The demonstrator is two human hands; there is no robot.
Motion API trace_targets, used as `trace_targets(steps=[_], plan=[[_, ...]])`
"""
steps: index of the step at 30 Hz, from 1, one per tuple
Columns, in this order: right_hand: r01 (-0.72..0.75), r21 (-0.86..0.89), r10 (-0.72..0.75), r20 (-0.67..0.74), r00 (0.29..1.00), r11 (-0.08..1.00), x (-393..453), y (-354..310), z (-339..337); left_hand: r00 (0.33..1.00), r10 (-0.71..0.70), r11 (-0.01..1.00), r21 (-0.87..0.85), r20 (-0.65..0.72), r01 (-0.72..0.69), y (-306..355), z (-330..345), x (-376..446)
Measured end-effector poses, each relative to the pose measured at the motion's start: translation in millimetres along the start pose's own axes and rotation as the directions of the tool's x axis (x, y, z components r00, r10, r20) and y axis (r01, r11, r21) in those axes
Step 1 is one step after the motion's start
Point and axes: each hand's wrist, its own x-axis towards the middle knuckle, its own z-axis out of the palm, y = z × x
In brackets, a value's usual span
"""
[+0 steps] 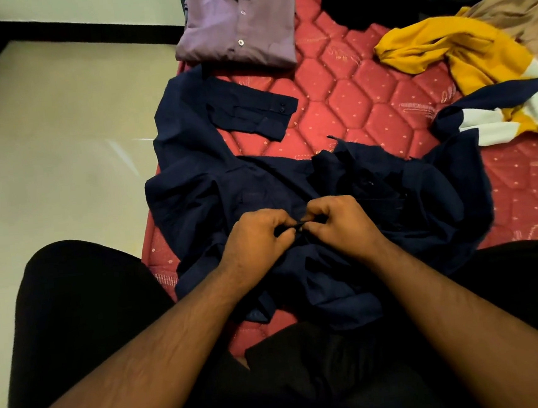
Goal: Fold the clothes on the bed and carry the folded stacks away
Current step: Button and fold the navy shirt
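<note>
Navy cloth fills my near view: the navy shirt (293, 195) lies rumpled on the red mattress (365, 95), and my left hand (257, 237) and right hand (338, 223) both pinch its front placket at centre, fingertips nearly touching, apparently doing up a button. I judge this the prep before folding; next I must spread it flat, sleeve at 11 o'clock included. Farther off, a folded mauve shirt (237, 26) waits at 12 o'clock, a yellow jersey (463, 56) at 2.

The yellow garment (464, 63) runs off the right edge, lettering cut.
</note>
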Motion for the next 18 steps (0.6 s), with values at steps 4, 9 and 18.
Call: trace_targets(steps=[4,9,18], plan=[[0.020,0.000,-0.020,-0.019,1.000,1.000,-0.3,4.2,-0.7,0.984,-0.098,0.995,0.040,0.147,0.093,3.8,-3.2,4.6],[0.015,-0.157,0.011,0.160,0.987,0.987,1.1,1.9,-6.0,0.909,-0.114,0.945,0.327,0.401,-0.026,3.6,-22.8,8.8],[-0.120,-0.084,0.129,0.112,0.985,0.989,-0.5,32.8,-52.1,0.922,-0.229,0.905,0.417,0.313,0.083,-6.6,-50.9,11.2]])
